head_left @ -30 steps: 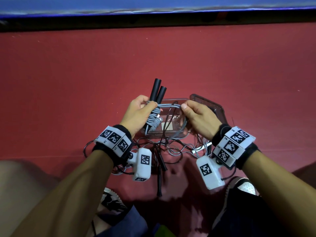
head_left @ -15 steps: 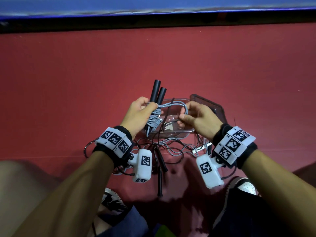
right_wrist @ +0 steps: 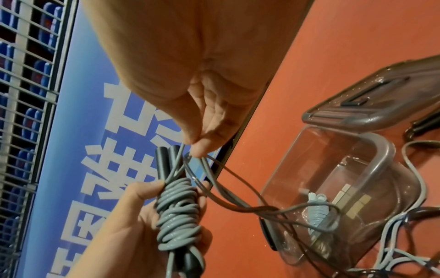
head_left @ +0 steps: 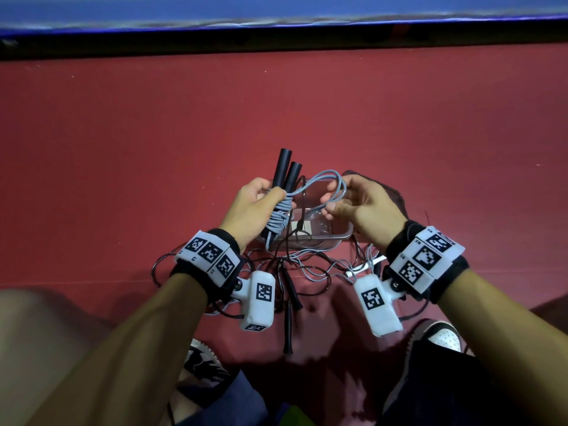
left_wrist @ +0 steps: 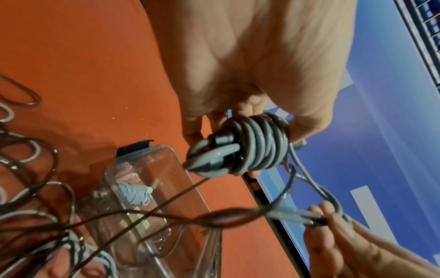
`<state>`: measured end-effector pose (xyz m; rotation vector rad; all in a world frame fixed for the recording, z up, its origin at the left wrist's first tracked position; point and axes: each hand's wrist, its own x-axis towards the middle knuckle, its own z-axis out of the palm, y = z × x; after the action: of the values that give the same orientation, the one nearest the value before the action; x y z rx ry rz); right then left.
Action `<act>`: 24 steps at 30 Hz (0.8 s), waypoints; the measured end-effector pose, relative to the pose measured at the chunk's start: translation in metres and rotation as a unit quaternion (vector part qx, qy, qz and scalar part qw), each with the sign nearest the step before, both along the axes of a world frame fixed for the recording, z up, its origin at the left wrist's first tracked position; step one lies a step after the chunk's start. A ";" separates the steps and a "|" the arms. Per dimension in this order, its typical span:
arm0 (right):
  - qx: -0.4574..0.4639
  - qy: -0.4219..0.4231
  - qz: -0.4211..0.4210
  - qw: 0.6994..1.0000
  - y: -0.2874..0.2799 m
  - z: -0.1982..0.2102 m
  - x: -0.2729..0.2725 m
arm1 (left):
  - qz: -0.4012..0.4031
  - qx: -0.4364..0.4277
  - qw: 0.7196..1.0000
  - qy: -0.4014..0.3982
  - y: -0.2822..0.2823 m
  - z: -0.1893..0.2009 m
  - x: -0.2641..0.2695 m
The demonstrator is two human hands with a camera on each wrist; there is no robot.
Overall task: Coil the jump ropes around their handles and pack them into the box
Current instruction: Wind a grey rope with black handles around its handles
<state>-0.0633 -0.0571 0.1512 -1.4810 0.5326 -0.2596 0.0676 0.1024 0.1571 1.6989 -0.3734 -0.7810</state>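
Left hand (head_left: 256,207) wrapped round two black handles (head_left: 286,173) with grey rope (head_left: 278,218) coiled on them, right hand (head_left: 364,207) pinching the loose rope loop (head_left: 330,186), all above the clear box (head_left: 319,232) with another coiled rope (right_wrist: 316,212) inside.

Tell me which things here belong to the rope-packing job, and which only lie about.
Job:
- grey rope coiled on black handles, left hand gripping
- loose loop, right hand pinching
- clear box
- tangled ropes

Lying about:
- box lid
- shoes
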 end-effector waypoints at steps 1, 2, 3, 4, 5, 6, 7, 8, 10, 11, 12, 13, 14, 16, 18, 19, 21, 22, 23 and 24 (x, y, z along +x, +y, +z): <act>-0.007 -0.002 0.002 1.000 0.001 0.001 0.000 | 0.000 0.000 1.000 -0.001 0.000 0.000 0.000; -0.026 0.000 0.007 1.000 0.001 0.001 -0.001 | 0.000 -0.001 1.000 -0.001 0.000 0.001 0.001; -0.054 0.003 0.013 0.998 0.002 0.001 -0.001 | 0.003 -0.002 1.000 -0.001 0.000 0.001 0.002; -0.077 0.004 0.017 0.997 0.002 0.000 -0.002 | 0.008 -0.003 1.000 -0.002 0.001 0.001 0.003; -0.088 0.003 0.016 0.996 0.002 0.000 -0.002 | 0.013 -0.001 1.000 -0.005 0.001 0.001 0.003; -0.088 0.001 0.011 0.996 0.001 0.000 -0.003 | 0.016 0.000 1.000 -0.010 0.001 0.000 0.004; -0.085 -0.002 0.007 0.996 0.001 0.001 -0.003 | 0.018 0.000 1.000 -0.013 0.002 0.000 0.005; -0.084 -0.005 0.003 0.996 0.001 0.002 -0.003 | 0.022 0.000 1.000 -0.013 0.002 0.000 0.005; -0.078 -0.009 -0.001 0.997 0.004 0.003 -0.002 | 0.029 -0.002 1.000 -0.010 0.001 0.000 0.006; -0.067 -0.011 -0.002 0.998 0.006 0.004 -0.002 | 0.030 -0.005 1.000 -0.007 0.001 0.000 0.006; -0.055 -0.014 -0.003 0.998 0.007 0.004 -0.002 | 0.026 -0.009 1.000 -0.001 0.001 0.000 0.006; -0.045 -0.017 -0.004 0.999 0.008 0.004 -0.001 | 0.019 -0.015 1.000 0.010 0.000 -0.001 0.006; -0.040 -0.018 -0.004 0.999 0.008 0.005 -0.001 | 0.006 -0.022 0.999 0.024 0.000 -0.001 0.004; -0.037 -0.019 0.004 0.999 0.007 0.004 -0.001 | -0.022 -0.029 0.998 0.046 -0.001 -0.003 -0.001; -0.033 -0.022 0.021 0.999 0.005 0.003 0.000 | -0.035 -0.035 0.997 0.062 -0.002 -0.003 -0.006; -0.029 -0.020 0.028 0.999 0.005 0.001 0.001 | -0.034 -0.042 0.996 0.071 -0.002 -0.002 -0.009; -0.015 -0.015 0.027 0.999 0.005 0.000 0.002 | -0.033 -0.059 0.994 0.091 -0.002 -0.001 -0.011; -0.011 -0.014 0.019 1.000 0.005 0.000 0.002 | -0.032 -0.066 0.992 0.100 -0.002 0.000 -0.011; -0.012 -0.014 0.010 1.000 0.005 0.000 0.002 | -0.030 -0.076 0.991 0.109 -0.002 0.000 -0.011; -0.016 -0.013 0.000 1.000 0.004 0.000 0.001 | -0.028 -0.085 0.989 0.119 -0.003 0.001 -0.011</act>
<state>-0.0618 -0.0529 0.1508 -1.5069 0.5088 -0.2883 0.0565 0.0998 0.1580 1.4221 -0.3145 -0.9555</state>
